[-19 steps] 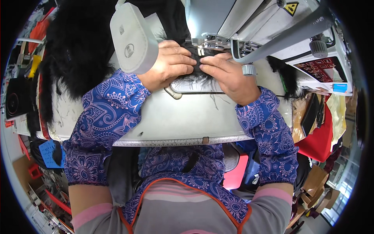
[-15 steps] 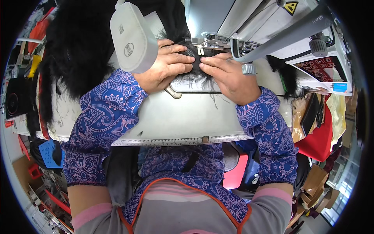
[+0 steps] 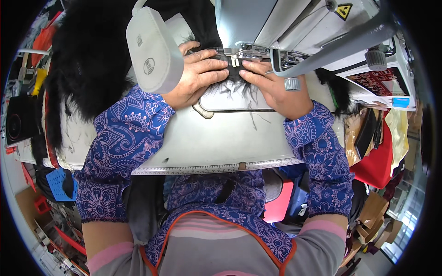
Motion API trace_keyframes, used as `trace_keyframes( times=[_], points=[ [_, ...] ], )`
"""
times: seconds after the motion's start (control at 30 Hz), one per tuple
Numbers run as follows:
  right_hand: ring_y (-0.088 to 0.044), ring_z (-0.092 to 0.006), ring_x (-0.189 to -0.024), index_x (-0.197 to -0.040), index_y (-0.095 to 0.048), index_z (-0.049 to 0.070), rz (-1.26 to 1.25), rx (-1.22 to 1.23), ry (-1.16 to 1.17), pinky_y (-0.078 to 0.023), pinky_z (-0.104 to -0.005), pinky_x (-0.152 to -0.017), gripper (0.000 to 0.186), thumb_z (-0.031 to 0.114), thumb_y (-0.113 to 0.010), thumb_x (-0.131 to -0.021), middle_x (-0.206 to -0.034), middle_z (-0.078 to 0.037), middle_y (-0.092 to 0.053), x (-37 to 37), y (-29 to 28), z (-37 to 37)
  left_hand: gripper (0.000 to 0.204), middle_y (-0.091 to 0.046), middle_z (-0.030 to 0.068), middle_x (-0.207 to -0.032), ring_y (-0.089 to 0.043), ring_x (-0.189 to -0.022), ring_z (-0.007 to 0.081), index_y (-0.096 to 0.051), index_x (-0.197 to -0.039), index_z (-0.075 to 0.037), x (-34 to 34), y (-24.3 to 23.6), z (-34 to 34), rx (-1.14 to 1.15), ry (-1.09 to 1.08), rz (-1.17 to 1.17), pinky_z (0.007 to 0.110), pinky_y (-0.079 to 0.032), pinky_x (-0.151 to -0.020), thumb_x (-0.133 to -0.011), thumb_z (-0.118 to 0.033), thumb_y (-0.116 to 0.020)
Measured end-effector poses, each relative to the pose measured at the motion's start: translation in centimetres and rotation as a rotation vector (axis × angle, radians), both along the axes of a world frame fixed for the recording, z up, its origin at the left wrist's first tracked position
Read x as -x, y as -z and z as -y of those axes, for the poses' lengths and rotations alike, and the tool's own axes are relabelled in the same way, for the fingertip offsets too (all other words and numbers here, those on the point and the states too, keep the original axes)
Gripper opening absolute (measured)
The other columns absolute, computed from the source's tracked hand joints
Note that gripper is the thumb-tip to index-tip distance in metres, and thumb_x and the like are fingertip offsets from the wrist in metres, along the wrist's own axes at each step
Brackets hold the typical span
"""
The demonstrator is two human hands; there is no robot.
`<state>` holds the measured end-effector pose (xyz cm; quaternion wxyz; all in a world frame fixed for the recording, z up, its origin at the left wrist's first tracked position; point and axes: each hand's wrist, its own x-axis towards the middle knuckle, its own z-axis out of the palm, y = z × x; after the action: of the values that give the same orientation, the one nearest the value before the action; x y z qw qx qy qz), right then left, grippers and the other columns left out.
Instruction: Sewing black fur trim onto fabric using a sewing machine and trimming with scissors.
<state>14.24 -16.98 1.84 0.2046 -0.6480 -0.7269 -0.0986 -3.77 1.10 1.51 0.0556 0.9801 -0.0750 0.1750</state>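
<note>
Black fur strip [image 3: 229, 79] lies flat on the grey machine bed [image 3: 216, 138], directly under the needle area of the sewing machine [image 3: 276, 27], between the two hands. Left hand [image 3: 195, 76]: palm down, fingers extended toward the presser foot [image 3: 235, 61], pressing the strip's left side; nothing is pinched, the fingers lie flat and close together. Right hand [image 3: 276, 85]: palm down, fingers extended leftward, tips almost meeting the left fingertips just in front of the foot; flat press on the strip, no closed grip. Both forearms, in blue patterned sleeve covers [image 3: 124, 152], come up from the lower edge and converge at the needle. Loose black hairs fan out beneath the fingertips. A large black fur mass [image 3: 87, 60] is piled left of the machine's white lamp housing [image 3: 152, 50].
</note>
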Motion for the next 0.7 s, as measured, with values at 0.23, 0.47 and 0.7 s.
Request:
trace_keyframes(
  times=[0.23,0.47,0.7],
  points=[
    [-0.064,-0.0183,-0.098,-0.1,-0.07,0.019,0.017,0.031,0.052,-0.049,-0.0316,-0.087,0.031,0.002,-0.066,-0.075,-0.105,-0.001,-0.068,-0.23,0.19,-0.41,0.029,-0.062,0.0016,-0.118,-0.057,-0.112,0.0217,-0.065,-0.11,-0.018,-0.24,-0.07,-0.23,-0.027,-0.037,-0.017,0.047,-0.038,-0.101,-0.081,-0.014,-0.064],
    [-0.063,-0.0167,-0.097,-0.105,-0.069,0.021,0.055,0.066,0.089,-0.05,-0.0304,-0.086,0.034,0.003,-0.065,-0.076,-0.105,0.0,-0.068,-0.2,0.11,-0.33,0.03,-0.062,0.0005,-0.116,-0.057,-0.112,0.0217,-0.065,-0.111,-0.017,-0.37,0.18,0.0,-0.017,-0.04,0.025,0.046,-0.038,-0.101,-0.081,-0.014,-0.064],
    [-0.064,-0.0161,-0.097,-0.107,-0.068,0.022,0.099,0.078,0.099,-0.05,-0.0293,-0.085,0.036,0.003,-0.064,-0.076,-0.105,0.001,-0.068,-0.34,0.33,-0.39,0.03,-0.062,0.0023,-0.117,-0.056,-0.113,0.0231,-0.063,-0.113,-0.015,-0.46,0.2,0.15,0.013,-0.056,0.015,0.046,-0.039,-0.099,-0.083,-0.015,-0.063]
  ],
)
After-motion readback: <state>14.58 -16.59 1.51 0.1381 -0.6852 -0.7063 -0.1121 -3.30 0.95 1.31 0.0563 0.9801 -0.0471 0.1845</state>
